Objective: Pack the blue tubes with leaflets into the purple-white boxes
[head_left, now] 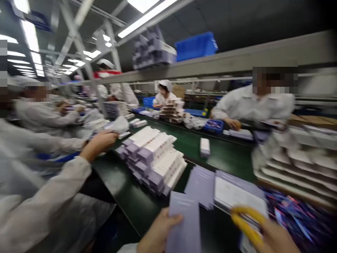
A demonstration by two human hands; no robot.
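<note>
My left hand (159, 230) grips a flat lavender card (184, 221) by its left side, thumb on its face. At lower right my right hand (279, 235) is blurred. Its thumb and forefinger look covered in yellow and meet at the tips, over white printed sheets (231, 193) with a lavender edge. Whether anything thin is pinched there is hidden by blur. Beside those sheets lies a small pile of lavender cards (201, 184). Beyond the card in my left hand, long white-and-lavender boxes (158, 154) are stacked in layers on the dark green surface.
A lone box (204, 147) stands on the green belt (226, 158). At right are stacked white trays (297, 165) and a heap of dark blue-purple packets (297, 218). A co-worker's hand (101, 142) reaches in from the left. Another person (252, 105) works opposite, beneath an overhead shelf (223, 65).
</note>
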